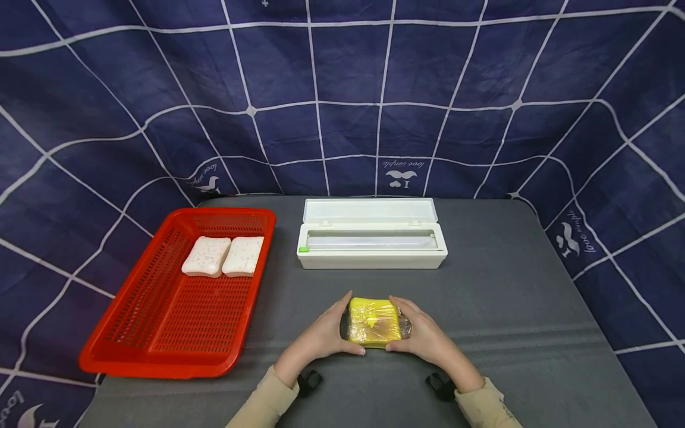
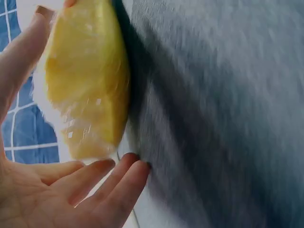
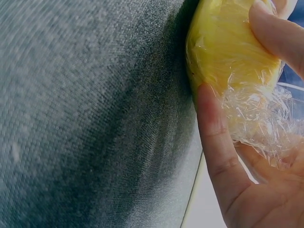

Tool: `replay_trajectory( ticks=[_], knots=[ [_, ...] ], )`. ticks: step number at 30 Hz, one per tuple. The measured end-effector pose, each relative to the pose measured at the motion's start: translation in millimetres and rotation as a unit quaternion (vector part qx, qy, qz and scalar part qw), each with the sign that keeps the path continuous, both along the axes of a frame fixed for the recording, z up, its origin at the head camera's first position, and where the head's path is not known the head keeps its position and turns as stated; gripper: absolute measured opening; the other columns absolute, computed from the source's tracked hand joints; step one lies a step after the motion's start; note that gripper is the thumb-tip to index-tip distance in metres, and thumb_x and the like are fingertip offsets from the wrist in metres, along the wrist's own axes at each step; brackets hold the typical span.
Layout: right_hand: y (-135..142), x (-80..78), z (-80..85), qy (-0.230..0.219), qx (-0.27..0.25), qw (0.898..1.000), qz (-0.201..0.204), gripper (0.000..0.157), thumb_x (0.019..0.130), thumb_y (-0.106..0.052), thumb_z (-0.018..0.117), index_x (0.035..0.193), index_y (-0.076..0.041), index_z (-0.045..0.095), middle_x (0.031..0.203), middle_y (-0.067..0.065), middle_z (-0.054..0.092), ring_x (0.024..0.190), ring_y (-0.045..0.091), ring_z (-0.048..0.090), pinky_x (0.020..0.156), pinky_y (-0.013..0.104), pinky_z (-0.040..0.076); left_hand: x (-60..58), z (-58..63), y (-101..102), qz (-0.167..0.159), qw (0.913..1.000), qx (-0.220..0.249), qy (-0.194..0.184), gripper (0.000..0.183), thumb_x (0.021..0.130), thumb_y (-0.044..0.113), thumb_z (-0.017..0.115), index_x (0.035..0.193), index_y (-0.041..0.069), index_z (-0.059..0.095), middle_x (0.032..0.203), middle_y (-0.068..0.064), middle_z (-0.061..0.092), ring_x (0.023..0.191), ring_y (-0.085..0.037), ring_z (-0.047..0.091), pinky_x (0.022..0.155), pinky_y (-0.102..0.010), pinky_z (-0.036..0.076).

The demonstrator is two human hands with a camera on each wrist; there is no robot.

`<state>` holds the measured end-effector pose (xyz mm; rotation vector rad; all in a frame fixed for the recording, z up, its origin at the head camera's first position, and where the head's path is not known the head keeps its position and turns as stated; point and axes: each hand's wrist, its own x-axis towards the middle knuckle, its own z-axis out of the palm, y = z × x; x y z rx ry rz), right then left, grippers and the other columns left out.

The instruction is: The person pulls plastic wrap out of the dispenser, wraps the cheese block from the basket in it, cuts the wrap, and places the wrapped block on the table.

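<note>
A yellow bread-slice-shaped block wrapped in clear plastic film is between the two hands, low in the middle of the head view. My right hand holds its right side, thumb on the near edge and fingers at the far edge. Loose crumpled film bunches by that palm in the right wrist view. Around the left side is my left hand, thumb and fingers spread. The left wrist view shows its fingers extended just off the block. Whether the block's underside touches the table is hidden.
A white film dispenser box, lid raised and film roll inside, lies behind the hands. On the left stands a red basket with two white speckled bread-slice-shaped pieces. The grey table meets a blue grid curtain.
</note>
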<state>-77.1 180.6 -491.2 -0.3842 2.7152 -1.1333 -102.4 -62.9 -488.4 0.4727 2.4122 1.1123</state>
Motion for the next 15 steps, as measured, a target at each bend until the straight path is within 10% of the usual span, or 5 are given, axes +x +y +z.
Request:
replay_trajectory(
  ticks=[8, 15],
  knots=[
    [1.5, 2.8, -0.8, -0.012, -0.015, 1.000, -0.003, 0.104, 0.069, -0.034, 0.090, 0.151, -0.002, 0.035, 0.150, 0.021, 0.040, 0.134, 0.044, 0.045, 0.101, 0.058, 0.043, 4.2, -6.4, 8.5, 0.017, 0.9993, 0.002, 0.034, 0.112, 0.068, 0.032, 0.091, 0.152, -0.001, 0.025, 0.151, -0.025, 0.037, 0.137, -0.042, 0.041, 0.105, -0.055, 0.041],
    [1.7, 8.9, 5.5, -0.027, -0.019, 0.991, -0.133, 0.076, 0.081, -0.039, 0.080, 0.141, -0.003, 0.048, 0.124, 0.014, 0.059, 0.103, 0.028, 0.063, 0.079, 0.040, 0.054, 6.6, -8.4, 9.8, 0.022, 0.9981, 0.007, 0.057, 0.111, 0.070, 0.033, 0.090, 0.153, 0.001, 0.023, 0.151, -0.025, 0.035, 0.137, -0.042, 0.042, 0.104, -0.054, 0.043]
  ],
)
